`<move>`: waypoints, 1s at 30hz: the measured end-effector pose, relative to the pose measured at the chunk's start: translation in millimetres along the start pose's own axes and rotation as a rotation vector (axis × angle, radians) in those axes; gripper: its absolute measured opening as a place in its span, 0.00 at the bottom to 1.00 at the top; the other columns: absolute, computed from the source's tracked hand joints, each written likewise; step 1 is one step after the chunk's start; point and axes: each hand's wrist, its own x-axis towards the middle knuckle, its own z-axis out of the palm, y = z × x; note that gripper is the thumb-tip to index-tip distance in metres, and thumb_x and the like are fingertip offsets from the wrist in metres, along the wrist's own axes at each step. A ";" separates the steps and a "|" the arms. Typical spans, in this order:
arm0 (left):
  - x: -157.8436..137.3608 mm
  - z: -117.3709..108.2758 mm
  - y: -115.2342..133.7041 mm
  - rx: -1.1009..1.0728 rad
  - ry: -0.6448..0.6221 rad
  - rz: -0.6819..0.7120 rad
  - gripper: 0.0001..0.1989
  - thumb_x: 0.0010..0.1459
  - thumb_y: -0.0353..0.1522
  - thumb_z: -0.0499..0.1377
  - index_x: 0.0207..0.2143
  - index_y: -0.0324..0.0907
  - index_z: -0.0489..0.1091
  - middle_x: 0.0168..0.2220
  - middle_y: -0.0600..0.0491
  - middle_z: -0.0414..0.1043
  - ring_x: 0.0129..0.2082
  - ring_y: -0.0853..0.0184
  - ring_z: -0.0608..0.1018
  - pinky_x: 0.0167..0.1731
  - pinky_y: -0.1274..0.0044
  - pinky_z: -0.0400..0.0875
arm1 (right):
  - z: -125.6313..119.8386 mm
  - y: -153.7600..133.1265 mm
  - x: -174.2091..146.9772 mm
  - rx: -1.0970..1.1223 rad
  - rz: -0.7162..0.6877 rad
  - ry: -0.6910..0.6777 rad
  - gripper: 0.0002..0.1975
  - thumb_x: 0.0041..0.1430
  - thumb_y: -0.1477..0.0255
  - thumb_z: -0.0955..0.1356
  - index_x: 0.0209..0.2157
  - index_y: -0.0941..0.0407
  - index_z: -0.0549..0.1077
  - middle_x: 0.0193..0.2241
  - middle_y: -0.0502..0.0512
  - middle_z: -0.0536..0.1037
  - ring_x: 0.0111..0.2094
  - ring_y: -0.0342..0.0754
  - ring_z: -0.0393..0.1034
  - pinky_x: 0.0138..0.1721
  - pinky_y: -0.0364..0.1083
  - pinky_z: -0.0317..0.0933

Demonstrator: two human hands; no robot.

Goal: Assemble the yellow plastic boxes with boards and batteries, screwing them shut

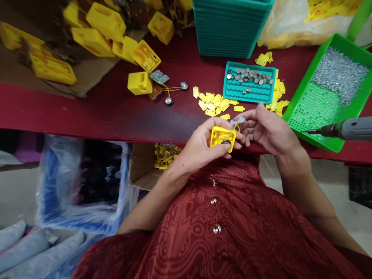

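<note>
My left hand (200,145) grips a small yellow plastic case (215,133), its open side facing up. The thumb presses on a dark round part (226,143) inside it. Thin yellow wires run from the case to a small greyish circuit board (237,121) beside its upper right corner. My right hand (269,130) is just right of the case, thumb apart and fingers loosely extended toward the board. Whether those fingertips touch the board is hard to make out. Loose yellow tabs (215,101) lie beyond my hands, beside a teal tray (249,97) of round metal cells.
A power screwdriver (353,129) points in from the right, over a green basket (337,145) of screws. Stacked teal trays (229,29) stand behind. More yellow cases (106,21) and a wired unit (159,77) sit at left. Below the table edge are a cardboard box (141,166) and a plastic-lined blue crate (84,221).
</note>
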 end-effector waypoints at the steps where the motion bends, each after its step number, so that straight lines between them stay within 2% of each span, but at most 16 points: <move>1: -0.7 -0.2 -1.0 0.039 0.001 0.010 0.24 0.51 0.28 0.77 0.44 0.43 0.67 0.43 0.51 0.87 0.42 0.62 0.90 0.33 0.84 0.82 | 0.3 -2.5 0.8 0.004 0.028 -0.026 0.32 0.55 0.41 0.79 0.38 0.57 0.79 0.26 0.52 0.80 0.22 0.41 0.73 0.22 0.39 0.68; 3: -1.6 -0.3 -2.5 0.088 0.028 0.015 0.24 0.51 0.28 0.77 0.43 0.43 0.68 0.43 0.52 0.87 0.41 0.64 0.90 0.33 0.84 0.81 | 0.0 -5.7 2.8 -0.029 -0.001 -0.022 0.29 0.50 0.48 0.84 0.37 0.57 0.79 0.25 0.50 0.79 0.21 0.39 0.71 0.21 0.39 0.68; 6: -0.5 -0.9 -5.3 0.057 0.106 0.035 0.25 0.50 0.30 0.78 0.44 0.44 0.68 0.43 0.52 0.86 0.39 0.65 0.89 0.33 0.83 0.81 | 1.5 -8.7 6.1 -0.111 -0.177 0.108 0.24 0.51 0.56 0.85 0.39 0.56 0.79 0.30 0.48 0.81 0.23 0.39 0.71 0.24 0.40 0.71; 9: 3.9 -2.1 -8.7 -0.057 0.164 0.027 0.26 0.49 0.31 0.77 0.45 0.43 0.68 0.44 0.52 0.85 0.40 0.64 0.89 0.35 0.81 0.82 | 10.9 -13.3 8.8 -0.260 -0.387 0.232 0.18 0.57 0.62 0.82 0.43 0.54 0.80 0.34 0.49 0.81 0.30 0.41 0.76 0.30 0.41 0.74; 13: 9.7 -2.4 -10.7 -0.215 0.181 -0.010 0.25 0.47 0.26 0.76 0.45 0.42 0.69 0.41 0.53 0.84 0.38 0.65 0.89 0.39 0.78 0.83 | 33.4 -17.7 13.6 -0.507 -0.688 0.289 0.07 0.64 0.72 0.76 0.44 0.54 0.79 0.36 0.49 0.81 0.34 0.41 0.77 0.34 0.41 0.73; 16: 11.9 -1.2 -11.2 -0.290 0.164 0.011 0.24 0.46 0.26 0.76 0.45 0.41 0.72 0.38 0.55 0.83 0.37 0.67 0.87 0.41 0.77 0.83 | 47.8 -15.6 17.3 -0.640 -0.843 0.310 0.09 0.63 0.76 0.72 0.44 0.53 0.79 0.37 0.49 0.82 0.37 0.42 0.77 0.37 0.43 0.72; 20: 16.8 2.7 -15.1 -0.248 0.168 0.071 0.27 0.42 0.32 0.80 0.43 0.41 0.73 0.37 0.55 0.81 0.36 0.67 0.84 0.43 0.75 0.82 | 57.9 -13.1 16.7 -0.828 -0.882 0.291 0.11 0.65 0.74 0.70 0.48 0.52 0.78 0.44 0.52 0.83 0.42 0.47 0.80 0.47 0.50 0.76; 24: 24.8 7.5 -17.1 -0.084 0.310 0.127 0.28 0.42 0.37 0.82 0.40 0.42 0.71 0.30 0.58 0.78 0.29 0.71 0.78 0.32 0.78 0.75 | 61.1 -17.4 10.1 -0.880 -0.922 0.281 0.11 0.65 0.76 0.70 0.48 0.53 0.78 0.42 0.52 0.84 0.41 0.46 0.81 0.44 0.48 0.76; 27: 27.1 10.8 -11.7 0.011 0.367 0.116 0.23 0.48 0.33 0.80 0.37 0.42 0.69 0.26 0.60 0.77 0.26 0.72 0.77 0.29 0.80 0.73 | 59.1 -21.6 5.9 -0.845 -0.948 0.314 0.11 0.62 0.76 0.71 0.46 0.53 0.79 0.38 0.50 0.83 0.37 0.44 0.78 0.40 0.46 0.73; 30: 24.5 15.0 -2.8 0.051 0.380 0.104 0.17 0.54 0.24 0.74 0.36 0.42 0.68 0.23 0.63 0.75 0.24 0.74 0.77 0.28 0.81 0.71 | 55.0 -24.7 4.4 -0.821 -0.888 0.313 0.13 0.62 0.75 0.70 0.48 0.54 0.79 0.38 0.50 0.81 0.36 0.42 0.76 0.39 0.46 0.72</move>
